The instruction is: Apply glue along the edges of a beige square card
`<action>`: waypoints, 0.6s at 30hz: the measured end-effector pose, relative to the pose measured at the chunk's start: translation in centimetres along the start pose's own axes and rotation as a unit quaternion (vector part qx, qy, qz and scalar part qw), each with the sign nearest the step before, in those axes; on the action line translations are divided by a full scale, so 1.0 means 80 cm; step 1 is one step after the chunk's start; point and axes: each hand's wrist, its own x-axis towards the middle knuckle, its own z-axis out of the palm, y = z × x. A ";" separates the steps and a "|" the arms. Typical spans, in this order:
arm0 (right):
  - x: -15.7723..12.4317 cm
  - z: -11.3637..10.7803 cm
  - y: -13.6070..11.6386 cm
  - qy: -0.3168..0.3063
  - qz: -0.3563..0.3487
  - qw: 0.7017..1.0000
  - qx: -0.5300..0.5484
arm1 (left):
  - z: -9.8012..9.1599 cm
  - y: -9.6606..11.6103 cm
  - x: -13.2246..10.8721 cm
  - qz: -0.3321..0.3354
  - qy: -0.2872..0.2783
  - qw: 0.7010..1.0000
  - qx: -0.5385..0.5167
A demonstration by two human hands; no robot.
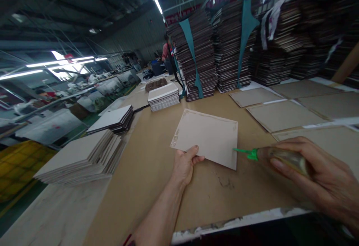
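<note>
My left hand [185, 162] pinches the near edge of a pale square board [209, 135], thumb on top, and holds it just above the brown table [146, 171]. A thin line of glue runs along the board's far and left edges. My right hand [319, 175] is wrapped round a glue bottle [283, 158]. Its green nozzle [246, 152] points left and touches the board's near right corner.
Stacks of pale boards [84, 156] lie along the table's left side, with more stacks [163, 96] farther back. Tall dark piles of board [199, 55] stand at the back. Flat brown sheets [283, 115] lie to the right. A person in red [166, 49] stands far behind.
</note>
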 end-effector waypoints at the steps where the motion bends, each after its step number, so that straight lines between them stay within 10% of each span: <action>1: 0.007 -0.001 0.001 0.013 -0.015 1.000 -0.022 | 0.000 0.000 -0.001 0.000 -0.003 1.000 0.000; 18: 0.008 -0.003 -0.004 -0.032 0.020 0.999 0.038 | -0.002 -0.001 0.001 0.001 -0.015 1.000 0.007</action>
